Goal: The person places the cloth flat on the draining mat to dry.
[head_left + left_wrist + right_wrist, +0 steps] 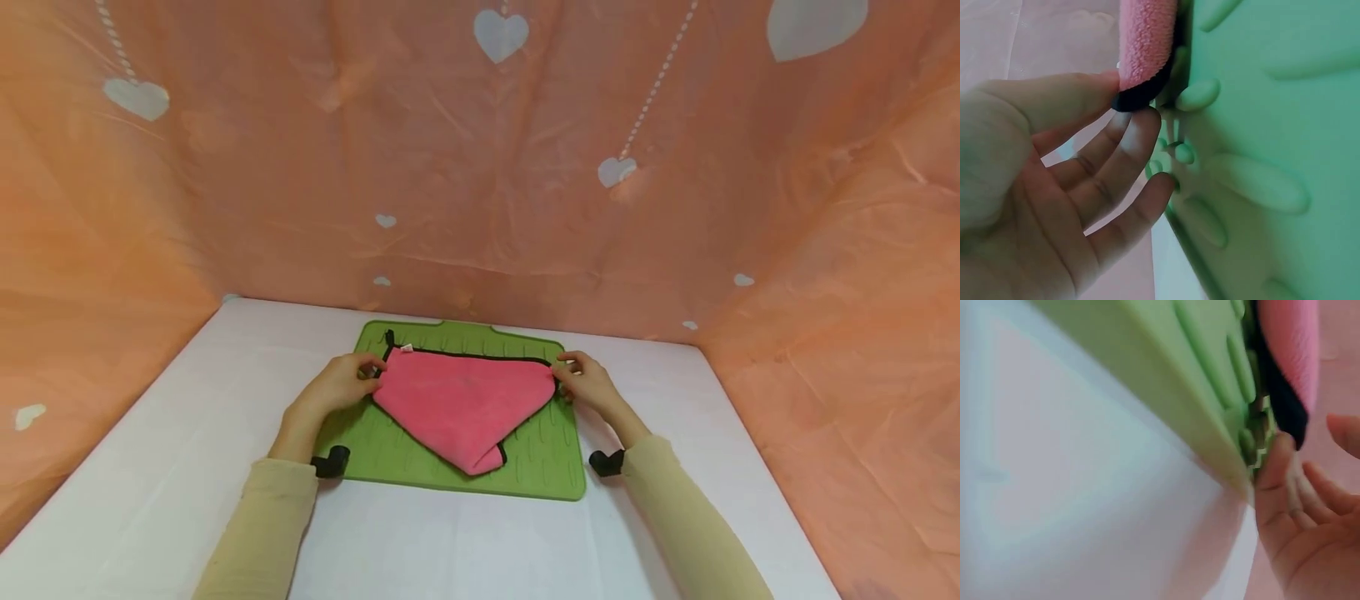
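A pink fleecy cloth (465, 400) with black edging, a small white tag and a black loop lies on a ribbed green mat (543, 475). Its lower point is folded over. My left hand (341, 383) pinches the cloth's left edge between thumb and fingers; in the left wrist view the thumb (1079, 94) meets the pink side and fingertips sit below the black edging. At the right corner is my right hand (588, 383). In the right wrist view its thumb (1344, 432) stands apart from the cloth, with fingertips at the black edging.
The mat rests on a white tabletop (420, 542). Orange drapes (450, 208) with pale hearts surround it at the back and sides. Black wrist-worn pieces (333, 461) show beside both forearms near the mat's front corners.
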### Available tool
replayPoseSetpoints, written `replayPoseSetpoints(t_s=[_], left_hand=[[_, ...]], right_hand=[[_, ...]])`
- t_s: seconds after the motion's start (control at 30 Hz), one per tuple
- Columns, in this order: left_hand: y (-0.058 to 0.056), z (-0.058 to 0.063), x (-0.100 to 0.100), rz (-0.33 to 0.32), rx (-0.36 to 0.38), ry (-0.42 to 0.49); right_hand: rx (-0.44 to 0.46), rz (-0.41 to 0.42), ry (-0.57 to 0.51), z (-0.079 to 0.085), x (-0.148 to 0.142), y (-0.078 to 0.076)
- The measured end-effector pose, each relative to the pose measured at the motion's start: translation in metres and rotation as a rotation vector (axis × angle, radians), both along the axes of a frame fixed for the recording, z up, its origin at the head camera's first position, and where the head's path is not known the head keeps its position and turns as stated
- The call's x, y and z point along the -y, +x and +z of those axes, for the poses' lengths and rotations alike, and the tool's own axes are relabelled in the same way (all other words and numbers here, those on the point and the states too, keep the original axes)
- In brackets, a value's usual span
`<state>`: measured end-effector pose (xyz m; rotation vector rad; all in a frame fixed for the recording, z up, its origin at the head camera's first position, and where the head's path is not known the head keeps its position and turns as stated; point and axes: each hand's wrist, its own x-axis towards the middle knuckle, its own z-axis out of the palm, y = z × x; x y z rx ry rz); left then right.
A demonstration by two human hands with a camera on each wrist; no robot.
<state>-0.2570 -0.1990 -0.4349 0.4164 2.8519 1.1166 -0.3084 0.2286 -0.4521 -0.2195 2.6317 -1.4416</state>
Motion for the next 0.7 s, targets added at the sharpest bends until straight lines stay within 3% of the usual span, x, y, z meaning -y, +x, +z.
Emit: replayPoseSetpoints(t_s=[0.17, 0.33, 0.5, 0.7], left_hand=[[0.003, 0.003, -0.001, -0.006, 0.033, 0.004], [0.003, 0.003, 0.000, -0.034, 0.033, 0.017], [0.002, 0.001, 0.000, -0.044, 0.030, 0.052], [0.001, 0.000, -0.001, -0.031, 0.059, 0.097]], right_hand=[[0.037, 0.070, -0.067, 0.001, -0.003, 0.026], [0.029, 0.136, -0.104, 0.002, 0.006, 0.039], [-0.022, 0.051, -0.092, 0.009, 0.016, 0.047], [-0.032, -0.044, -0.119, -0.001, 0.022, 0.046]])
